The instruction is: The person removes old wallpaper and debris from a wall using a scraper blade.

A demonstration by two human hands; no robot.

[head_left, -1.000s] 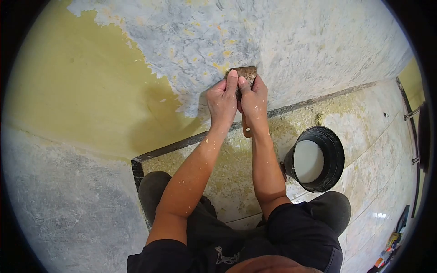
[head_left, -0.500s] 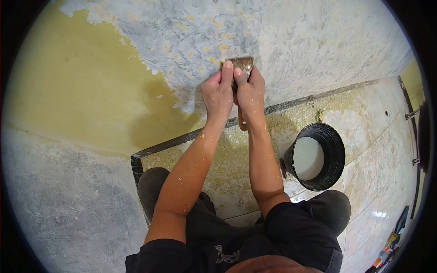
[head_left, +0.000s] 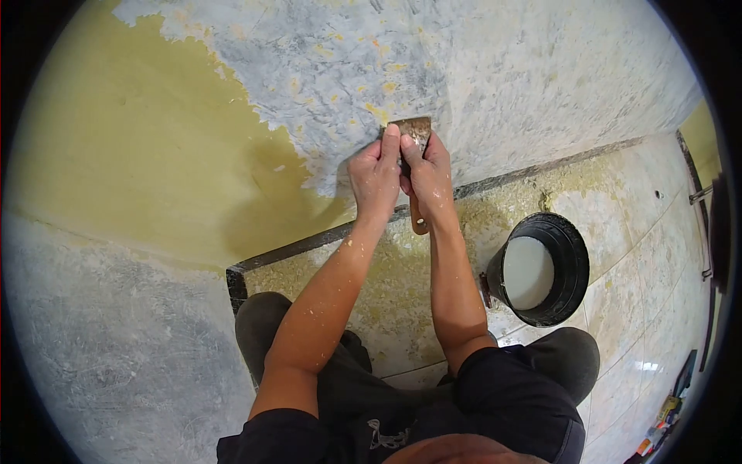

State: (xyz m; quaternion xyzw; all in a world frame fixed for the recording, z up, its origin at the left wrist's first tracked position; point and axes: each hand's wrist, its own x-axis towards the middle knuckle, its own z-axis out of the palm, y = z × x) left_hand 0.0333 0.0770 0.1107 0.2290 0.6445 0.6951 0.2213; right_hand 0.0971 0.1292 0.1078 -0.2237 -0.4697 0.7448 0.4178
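Note:
My left hand (head_left: 376,179) and my right hand (head_left: 430,178) grip a putty knife (head_left: 416,127) together, thumbs pressed on its wide, stained metal blade. Its orange-brown handle sticks out below my right hand. The blade lies against the wall (head_left: 332,77), where the surface is grey-white with small yellow specks. Yellow-green paint (head_left: 154,147) covers the wall to the left, with a ragged edge. Pale flecks dot both forearms.
On the floor to the right stands a black bucket (head_left: 570,286) holding whitish liquid. Paint scrapings cover the floor (head_left: 394,301) along the dark skirting strip (head_left: 309,243). Several tools (head_left: 665,410) lie at the far lower right. My bent knees are below.
Both hands and the putty knife have moved slightly down in the view. The wall and bucket also sit slightly lower and further right in the picture.

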